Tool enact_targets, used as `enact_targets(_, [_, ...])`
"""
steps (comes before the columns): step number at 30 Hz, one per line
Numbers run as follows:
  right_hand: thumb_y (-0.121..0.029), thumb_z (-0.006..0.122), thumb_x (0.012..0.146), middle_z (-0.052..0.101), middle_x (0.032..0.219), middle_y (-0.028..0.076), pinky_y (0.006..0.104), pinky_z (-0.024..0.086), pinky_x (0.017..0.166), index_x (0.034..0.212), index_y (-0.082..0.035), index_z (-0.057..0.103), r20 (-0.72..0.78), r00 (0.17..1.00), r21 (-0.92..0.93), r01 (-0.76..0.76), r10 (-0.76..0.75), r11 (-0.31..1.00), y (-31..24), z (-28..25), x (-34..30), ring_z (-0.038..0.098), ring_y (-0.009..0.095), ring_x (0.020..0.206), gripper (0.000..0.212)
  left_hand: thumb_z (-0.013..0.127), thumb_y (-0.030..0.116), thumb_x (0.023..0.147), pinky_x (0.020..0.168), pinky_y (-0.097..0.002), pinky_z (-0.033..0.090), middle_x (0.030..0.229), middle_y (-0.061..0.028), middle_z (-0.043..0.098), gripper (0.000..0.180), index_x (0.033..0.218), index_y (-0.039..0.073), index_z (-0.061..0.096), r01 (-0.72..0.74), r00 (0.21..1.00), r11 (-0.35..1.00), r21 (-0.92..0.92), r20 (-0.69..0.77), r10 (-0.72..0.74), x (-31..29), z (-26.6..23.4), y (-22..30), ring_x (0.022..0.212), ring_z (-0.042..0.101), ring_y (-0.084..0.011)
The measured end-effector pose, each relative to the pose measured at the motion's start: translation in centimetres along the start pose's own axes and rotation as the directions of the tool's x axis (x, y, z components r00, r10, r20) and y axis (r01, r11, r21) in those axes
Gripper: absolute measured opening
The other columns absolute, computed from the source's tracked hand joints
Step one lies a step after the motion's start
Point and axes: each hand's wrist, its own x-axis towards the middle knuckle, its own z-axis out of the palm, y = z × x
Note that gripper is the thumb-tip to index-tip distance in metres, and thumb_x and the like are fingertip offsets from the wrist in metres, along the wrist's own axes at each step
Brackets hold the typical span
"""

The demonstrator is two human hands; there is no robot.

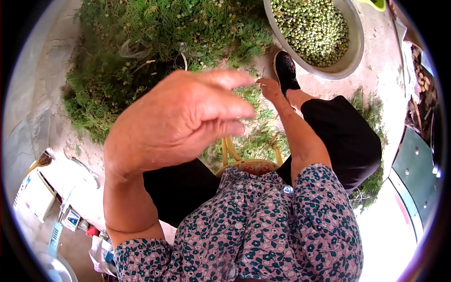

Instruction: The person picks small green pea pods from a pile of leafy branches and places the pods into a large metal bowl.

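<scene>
My left hand (183,117) is raised close in front of me, blurred, its fingers stretched to the right and apart with nothing seen between them. Lower and farther off, my right hand (270,90) is by my right shoe, its fingers curled together; what they hold, if anything, is too small to make out. A heap of green conifer branches (98,89) with small round cones spreads beyond my left hand. At the far right, a wide metal basin (359,44) holds many small green cones (312,33).
Between my knees is a yellow-framed seat (226,150), with loose green sprigs (263,141) on the ground around it. A clear plastic scrap (134,49) lies on the heap. A white plastic bag (101,254) and small containers lie at lower left; a green panel (418,164) stands at right.
</scene>
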Motion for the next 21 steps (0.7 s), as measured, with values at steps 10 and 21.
enact_targets(10, [-0.003,0.054,0.070,0.057,0.108,0.015,0.0414,0.049,0.078,0.093,-0.011,0.065,0.658,0.677,-0.416,-0.037,0.329,0.909,-5.1,3.2,-4.8,0.056,0.036,0.097,0.026,0.057,0.006,0.083,0.068,-0.0229,0.046,0.108,-0.0141,0.056,0.024,0.105,-0.004,0.056,0.213,0.940,0.977,-0.022,-0.268,-0.211,-0.4,-1.2,-0.5,0.077,0.061,-0.0156])
enact_targets(21, [-0.016,0.064,0.072,0.061,0.086,0.019,0.0428,0.046,0.071,0.094,-0.007,0.058,-0.300,0.920,-0.022,-0.270,0.251,0.963,-2.8,0.8,1.1,0.058,0.036,0.082,0.024,0.060,0.010,0.079,0.070,-0.0272,0.047,0.102,-0.0187,0.058,0.028,0.102,-0.005,0.056,0.349,0.914,0.914,0.208,-0.290,-0.284,-0.3,-1.0,0.2,0.078,0.061,-0.0216])
